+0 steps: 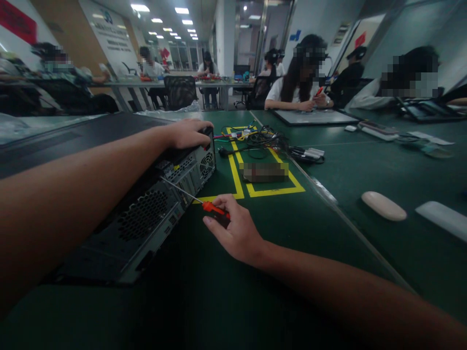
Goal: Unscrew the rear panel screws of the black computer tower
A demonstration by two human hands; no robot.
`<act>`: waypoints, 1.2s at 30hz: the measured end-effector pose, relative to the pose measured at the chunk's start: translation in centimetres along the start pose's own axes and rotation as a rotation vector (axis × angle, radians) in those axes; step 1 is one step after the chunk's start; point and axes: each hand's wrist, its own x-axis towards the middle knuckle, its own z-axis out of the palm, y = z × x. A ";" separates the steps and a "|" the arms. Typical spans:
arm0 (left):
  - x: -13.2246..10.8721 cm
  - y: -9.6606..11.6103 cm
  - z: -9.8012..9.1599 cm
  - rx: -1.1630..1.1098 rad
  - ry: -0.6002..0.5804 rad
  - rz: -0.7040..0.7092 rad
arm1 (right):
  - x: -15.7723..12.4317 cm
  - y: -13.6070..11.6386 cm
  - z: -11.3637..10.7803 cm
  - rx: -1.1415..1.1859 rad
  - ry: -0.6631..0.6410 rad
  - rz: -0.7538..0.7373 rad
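A black and grey desktop computer case (pixel 175 209) lies on the green table, its rear panel with vents and slots turned towards the right. My left hand (pixel 189 133) grips the case's far upper corner, fingers and thumb bent around the edge. In my right hand (pixel 237 226) is a screwdriver (pixel 213 208) with an orange-red and black handle, held between thumb and fingers. Its thin metal shaft slants up to the left, and the tip meets the upper edge of the rear panel. The screw or hole at the tip is too small to make out.
Beyond the case lies a tangle of cables (pixel 268 138). A blurred-out block (pixel 264 172) sits inside yellow tape (pixel 273 193). A pale oval object (pixel 384 206) and a white object (pixel 443 218) lie at right. Across the table a person (pixel 302 78) works over a flat panel (pixel 315 117).
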 end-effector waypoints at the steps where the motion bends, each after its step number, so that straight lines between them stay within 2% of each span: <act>1: 0.0 -0.1 0.0 -0.006 0.003 0.000 | 0.0 0.0 0.0 -0.004 -0.003 -0.006; 26: 0.0 0.0 0.0 0.027 0.004 -0.007 | 0.1 -0.4 -0.1 0.003 0.007 -0.004; 36: -0.2 0.2 0.0 -0.025 0.004 -0.006 | 0.0 -0.1 -0.1 0.002 0.016 -0.030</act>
